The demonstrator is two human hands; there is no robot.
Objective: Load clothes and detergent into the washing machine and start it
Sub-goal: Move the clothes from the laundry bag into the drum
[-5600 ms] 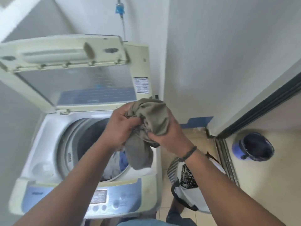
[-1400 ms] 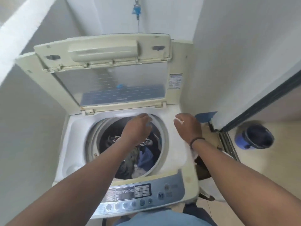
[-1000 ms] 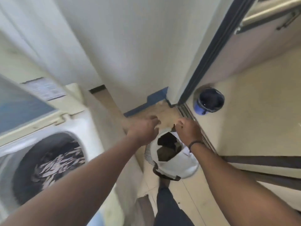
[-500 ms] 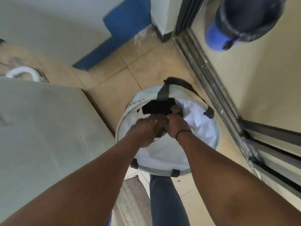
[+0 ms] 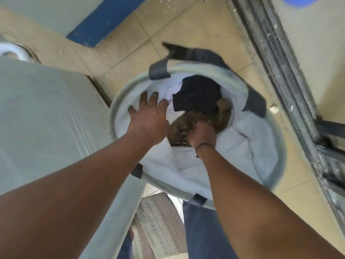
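Beige tiled floor [image 5: 188, 28]; round white fabric laundry hamper [image 5: 261, 146]. Left hand [image 5: 149, 116] fingers spread inside. Right hand [image 5: 201, 133] grips brown garment [image 5: 188, 118].

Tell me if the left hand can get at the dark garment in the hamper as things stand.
Probably yes. The left hand is open over the hamper's white lining, fingertips just short of the dark garment, which lies on top, uncovered. The right hand grips brown cloth lower down, off that path.
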